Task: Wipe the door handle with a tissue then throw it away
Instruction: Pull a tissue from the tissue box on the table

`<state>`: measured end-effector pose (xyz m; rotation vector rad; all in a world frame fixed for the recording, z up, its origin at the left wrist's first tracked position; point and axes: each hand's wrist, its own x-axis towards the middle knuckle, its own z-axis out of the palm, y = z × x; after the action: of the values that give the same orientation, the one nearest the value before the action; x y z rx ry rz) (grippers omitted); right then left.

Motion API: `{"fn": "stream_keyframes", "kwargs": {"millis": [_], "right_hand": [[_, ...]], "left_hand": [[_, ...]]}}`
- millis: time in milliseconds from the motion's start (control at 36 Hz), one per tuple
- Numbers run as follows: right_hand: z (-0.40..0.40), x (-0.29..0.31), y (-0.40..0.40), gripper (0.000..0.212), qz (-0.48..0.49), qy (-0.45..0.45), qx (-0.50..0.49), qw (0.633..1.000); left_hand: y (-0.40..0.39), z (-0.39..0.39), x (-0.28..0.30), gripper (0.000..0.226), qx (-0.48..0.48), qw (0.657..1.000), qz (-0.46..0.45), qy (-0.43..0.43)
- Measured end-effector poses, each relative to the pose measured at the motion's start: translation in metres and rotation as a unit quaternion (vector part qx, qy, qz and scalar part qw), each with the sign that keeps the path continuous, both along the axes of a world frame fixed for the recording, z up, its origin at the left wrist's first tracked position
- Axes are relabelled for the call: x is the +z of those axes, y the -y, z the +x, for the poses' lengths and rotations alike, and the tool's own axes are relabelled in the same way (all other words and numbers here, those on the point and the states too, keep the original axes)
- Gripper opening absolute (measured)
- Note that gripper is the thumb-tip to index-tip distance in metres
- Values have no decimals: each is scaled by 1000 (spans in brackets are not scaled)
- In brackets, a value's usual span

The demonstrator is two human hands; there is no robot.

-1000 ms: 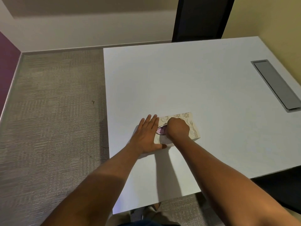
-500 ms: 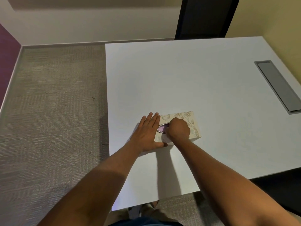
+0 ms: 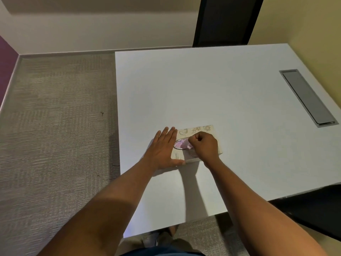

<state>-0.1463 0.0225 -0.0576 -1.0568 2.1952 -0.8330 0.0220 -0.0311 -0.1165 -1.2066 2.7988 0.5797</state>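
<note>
Tissue box (image 3: 201, 130) sits on desk (image 3: 239, 100). I've got left hand (image 3: 163, 149) flat, fingers apart, pinning the box's left end so it won't lift. Right hand (image 3: 203, 144) over the oval slot, grip pinched together, presumably on a tissue; can't see one.

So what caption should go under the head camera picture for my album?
Left hand flat on the tissue box on the white table, right hand closed at its oval opening.

Tissue box (image 3: 198, 134) on table (image 3: 230, 93), near its left edge — my left hand (image 3: 163, 148) on its left end, my right hand (image 3: 203, 144) over its opening (image 3: 181, 144).
</note>
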Motion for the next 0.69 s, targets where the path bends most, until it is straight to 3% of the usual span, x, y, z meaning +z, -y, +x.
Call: {"fn": "stream_keyframes", "kwargs": {"millis": [417,694], "right_hand": [[-11,24,-23,11,-74,127,-35,988],[-24,44,-38,13,-135,124,-36,982]], "left_hand": [[-6,-4,9,121,16,999,17,35],[-24,-11,28,120,48,998,14,29]]}}
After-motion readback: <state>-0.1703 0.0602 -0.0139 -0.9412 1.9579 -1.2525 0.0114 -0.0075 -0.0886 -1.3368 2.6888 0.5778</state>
